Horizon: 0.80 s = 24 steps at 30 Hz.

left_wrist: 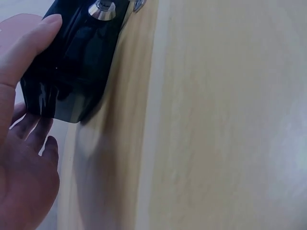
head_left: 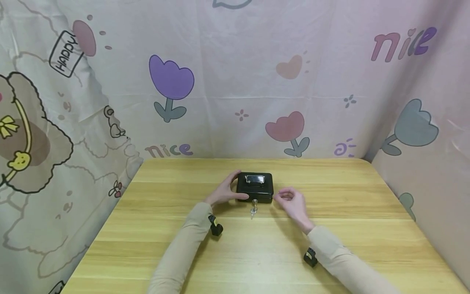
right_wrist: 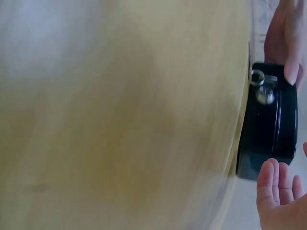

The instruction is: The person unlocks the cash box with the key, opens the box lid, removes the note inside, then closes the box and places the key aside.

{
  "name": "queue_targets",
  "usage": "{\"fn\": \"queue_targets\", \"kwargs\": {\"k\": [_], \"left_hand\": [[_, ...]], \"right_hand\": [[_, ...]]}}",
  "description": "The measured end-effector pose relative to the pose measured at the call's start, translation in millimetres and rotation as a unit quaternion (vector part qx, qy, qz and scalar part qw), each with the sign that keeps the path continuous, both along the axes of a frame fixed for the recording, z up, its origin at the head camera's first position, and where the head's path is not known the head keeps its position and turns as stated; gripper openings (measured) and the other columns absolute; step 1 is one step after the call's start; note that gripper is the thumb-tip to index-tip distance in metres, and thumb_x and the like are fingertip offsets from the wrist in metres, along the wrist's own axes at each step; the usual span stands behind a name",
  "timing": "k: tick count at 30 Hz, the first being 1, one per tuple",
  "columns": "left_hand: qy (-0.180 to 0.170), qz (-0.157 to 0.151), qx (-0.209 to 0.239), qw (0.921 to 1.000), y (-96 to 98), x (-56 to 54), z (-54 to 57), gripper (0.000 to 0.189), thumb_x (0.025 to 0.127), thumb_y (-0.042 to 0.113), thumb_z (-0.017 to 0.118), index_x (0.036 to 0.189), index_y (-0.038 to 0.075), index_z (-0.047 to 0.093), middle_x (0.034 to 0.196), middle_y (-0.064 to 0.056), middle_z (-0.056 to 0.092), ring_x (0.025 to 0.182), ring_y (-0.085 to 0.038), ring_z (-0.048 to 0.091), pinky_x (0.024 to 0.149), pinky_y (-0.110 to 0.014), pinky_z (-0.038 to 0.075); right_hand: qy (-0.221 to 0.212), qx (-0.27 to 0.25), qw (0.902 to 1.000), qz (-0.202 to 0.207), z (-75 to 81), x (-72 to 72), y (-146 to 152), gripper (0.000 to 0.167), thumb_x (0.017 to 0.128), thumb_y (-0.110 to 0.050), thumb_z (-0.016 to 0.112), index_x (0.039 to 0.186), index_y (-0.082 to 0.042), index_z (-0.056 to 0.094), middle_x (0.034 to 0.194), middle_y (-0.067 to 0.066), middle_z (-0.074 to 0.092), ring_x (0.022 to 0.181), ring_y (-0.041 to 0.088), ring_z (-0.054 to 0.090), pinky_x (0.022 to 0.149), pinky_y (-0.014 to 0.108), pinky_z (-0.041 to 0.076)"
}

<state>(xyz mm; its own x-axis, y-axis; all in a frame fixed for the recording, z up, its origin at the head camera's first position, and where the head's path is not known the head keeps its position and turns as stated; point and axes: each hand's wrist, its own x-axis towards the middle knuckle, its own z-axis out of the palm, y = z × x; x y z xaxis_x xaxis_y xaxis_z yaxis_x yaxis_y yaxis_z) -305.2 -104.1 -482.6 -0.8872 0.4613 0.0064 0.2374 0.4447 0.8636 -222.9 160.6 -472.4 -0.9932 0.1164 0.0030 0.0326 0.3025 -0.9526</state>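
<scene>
A: We have a yellowish, wood-grained worktop (head_left: 253, 253) with rounded far corners. What do we see behind it?

B: We see pale, creased, cartoon-printed fabric (head_left: 227, 53) hanging at the back and along both sides.

A: Which prints can we pick out?

B: At the back we spot a purple tulip (head_left: 171, 81) with grey-green leaves, a pinkish-red tulip (head_left: 285, 127) lower and to its right, and a small peach heart (head_left: 290, 68) above that one.

A: To our right we find a blue-grey tulip (head_left: 415, 124).

B: And to our left, a black-outlined brown figure (head_left: 38, 141) with a yellow strap (head_left: 26, 118).
</scene>
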Motion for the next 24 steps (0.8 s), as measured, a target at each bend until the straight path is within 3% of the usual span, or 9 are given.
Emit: {"fn": "queue_targets", "kwargs": {"k": [4, 12, 18, 24], "left_hand": [[-0.002, 0.005, 0.008, 1.0000, 3.3, 1.5, -1.3, 0.114, 0.076, 0.033, 0.089, 0.161, 0.009, 0.017, 0.169, -0.014, 0.018, 0.155, -0.039, 0.022, 0.126, -0.058, 0.023], [-0.003, 0.028, 0.021, 0.9994, 7.9, 3.0, -5.3, 0.112, 0.075, 0.029, 0.089, 0.161, 0.011, 0.020, 0.169, -0.013, 0.021, 0.154, -0.041, 0.024, 0.125, -0.060, 0.022], [-0.003, 0.024, 0.021, 0.9995, 8.7, 3.2, -6.2, 0.111, 0.076, 0.029, 0.088, 0.161, 0.012, 0.018, 0.169, -0.013, 0.022, 0.154, -0.040, 0.024, 0.126, -0.060, 0.021], [-0.004, 0.022, 0.026, 0.9994, 9.0, 4.1, -5.0, 0.110, 0.077, 0.028, 0.088, 0.160, 0.011, 0.019, 0.168, -0.014, 0.022, 0.154, -0.040, 0.025, 0.126, -0.060, 0.020]], "right_hand": [[-0.013, -0.027, 0.9995, -0.001, -0.4, 2.8, -9.7, 0.033, 0.086, -0.007, 0.076, 0.114, 0.006, 0.065, 0.108, 0.022, 0.073, 0.085, 0.011, 0.069, 0.075, 0.014, 0.057], [-0.041, -0.091, 0.9950, 0.001, -6.1, 4.5, -29.6, 0.029, 0.085, -0.001, 0.075, 0.111, 0.008, 0.067, 0.095, 0.021, 0.076, 0.080, 0.028, 0.076, 0.075, 0.034, 0.065], [-0.069, -0.144, 0.9872, -0.008, -13.2, 6.5, -42.1, 0.026, 0.085, 0.004, 0.073, 0.109, 0.010, 0.067, 0.093, 0.023, 0.076, 0.072, 0.021, 0.075, 0.069, 0.029, 0.065], [-0.057, -0.169, 0.9840, 0.001, -17.1, 8.2, -51.2, 0.025, 0.085, 0.008, 0.072, 0.108, 0.015, 0.066, 0.091, 0.026, 0.075, 0.066, 0.015, 0.072, 0.066, 0.027, 0.064]]}}
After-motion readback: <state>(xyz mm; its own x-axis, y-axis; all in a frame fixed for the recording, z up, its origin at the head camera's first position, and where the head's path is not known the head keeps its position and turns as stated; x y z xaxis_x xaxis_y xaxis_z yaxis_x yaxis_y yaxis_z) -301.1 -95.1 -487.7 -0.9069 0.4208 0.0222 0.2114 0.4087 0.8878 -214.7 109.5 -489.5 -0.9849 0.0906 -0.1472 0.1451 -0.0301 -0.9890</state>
